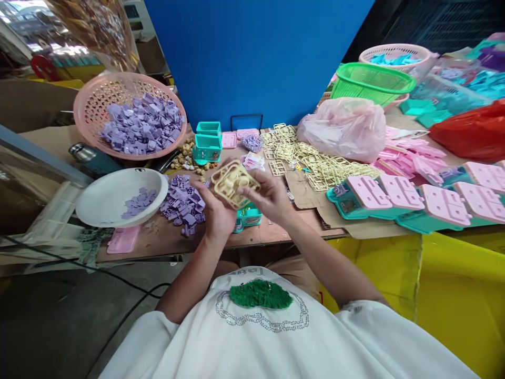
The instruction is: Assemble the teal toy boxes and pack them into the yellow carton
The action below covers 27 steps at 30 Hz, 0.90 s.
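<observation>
Both my hands hold one cream plastic part frame [233,182] above the table's front edge. My left hand [215,209] grips its lower left side; my right hand [269,198] pinches its right side with fingers on top. Under the hands a teal toy box [248,217] rests on the brown table [165,239]. A loose heap of purple pieces [183,202] lies just left of my left hand. More cream frames [315,160] are piled behind my right hand.
A white bowl [118,197] with a few purple pieces sits left; a pink basket [130,113] of purple pieces behind it. Teal boxes [208,141] stand at the back. Pink-and-teal assembled toys [418,202] line the right, past a pink bag [343,129] and green basket [371,81].
</observation>
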### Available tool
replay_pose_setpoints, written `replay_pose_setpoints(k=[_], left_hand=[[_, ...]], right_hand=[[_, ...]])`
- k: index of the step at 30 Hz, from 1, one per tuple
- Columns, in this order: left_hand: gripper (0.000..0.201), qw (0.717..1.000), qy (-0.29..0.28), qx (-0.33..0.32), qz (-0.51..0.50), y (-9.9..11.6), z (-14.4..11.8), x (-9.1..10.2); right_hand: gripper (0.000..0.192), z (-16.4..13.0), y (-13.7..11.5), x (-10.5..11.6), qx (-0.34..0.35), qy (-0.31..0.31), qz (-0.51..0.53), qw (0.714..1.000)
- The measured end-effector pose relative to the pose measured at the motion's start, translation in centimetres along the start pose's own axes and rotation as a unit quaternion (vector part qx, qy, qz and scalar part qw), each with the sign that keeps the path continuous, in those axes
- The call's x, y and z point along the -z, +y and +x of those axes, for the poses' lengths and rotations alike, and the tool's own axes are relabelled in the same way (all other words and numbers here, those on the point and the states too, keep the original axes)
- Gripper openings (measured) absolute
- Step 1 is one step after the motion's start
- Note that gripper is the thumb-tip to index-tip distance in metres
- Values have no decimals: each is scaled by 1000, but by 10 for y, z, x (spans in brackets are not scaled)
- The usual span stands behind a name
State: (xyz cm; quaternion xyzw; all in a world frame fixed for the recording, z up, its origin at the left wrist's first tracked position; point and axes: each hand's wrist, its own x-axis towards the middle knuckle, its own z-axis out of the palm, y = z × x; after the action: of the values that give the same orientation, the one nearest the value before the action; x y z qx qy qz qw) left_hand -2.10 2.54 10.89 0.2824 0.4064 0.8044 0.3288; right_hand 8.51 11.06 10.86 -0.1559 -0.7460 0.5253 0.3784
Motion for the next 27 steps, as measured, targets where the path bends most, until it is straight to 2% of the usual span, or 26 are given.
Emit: replay_pose_setpoints(k=[2,4,7,9,11,13,15,18,22,27], left_hand=[[79,996,-11,-75,39,10,8,13],[56,988,-8,-123,90,16,7,32],[41,978,-11,-99,186,11,-10,61],[46,967,-33,-62,245,-1,-26,75],[64,958,-55,-25,280,-14,-39,82],[85,956,-65,5,287,-27,-45,86],[95,955,-69,23,287,-36,-46,87],[93,947,-78,28,310,-46,-43,91],[87,941,-80,26,328,-54,-42,97],[89,941,-93,25,324,-58,-42,103]], right_hand=[[46,8,0,21,43,14,-67,997],[38,11,4,41,89,20,-147,985],[30,4,18,60,125,-6,-251,960],[27,-3,26,63,133,-27,-287,948],[23,-7,31,59,146,-67,-302,940],[20,-8,33,52,168,-130,-315,925],[19,-6,34,44,182,-195,-344,900],[23,-3,36,35,182,-252,-406,859],[23,-1,34,33,190,-264,-457,828],[22,0,21,33,207,-283,-499,792]])
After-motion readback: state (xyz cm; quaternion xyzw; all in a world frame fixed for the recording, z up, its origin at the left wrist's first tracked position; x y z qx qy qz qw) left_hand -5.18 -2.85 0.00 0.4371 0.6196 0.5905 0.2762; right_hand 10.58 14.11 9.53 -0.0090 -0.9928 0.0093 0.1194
